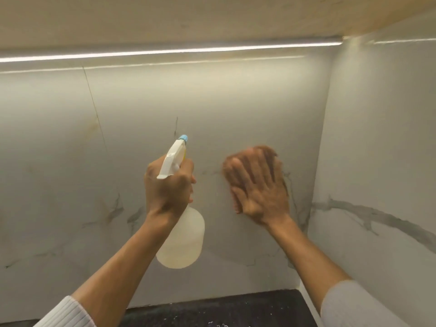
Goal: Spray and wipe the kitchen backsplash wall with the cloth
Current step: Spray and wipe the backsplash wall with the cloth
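Marble-look backsplash wall, white with grey veins, fills the far side of the view.

- Left hand: fingers curled tight round the neck of a translucent white spray bottle. The bottle is held in the air just off the wall, body hanging below the fist. Its blue nozzle tip points up and toward the wall.
- Right hand: fingers straight and spread, palm pressing a brownish cloth flat on the wall. The cloth is mostly hidden under the hand, with edges showing past the fingertips and on the left. Hand and cloth are motion-blurred.
- The cloth sits mid-height on the back wall, right of the bottle and near the corner with the right side wall.
- Hands are side by side, not touching.
- Dark speckled countertop runs along the near bottom edge.
- LED strip is lit under the light wood cabinet underside.
- Ribbed light sleeves cover both forearms: left, right.
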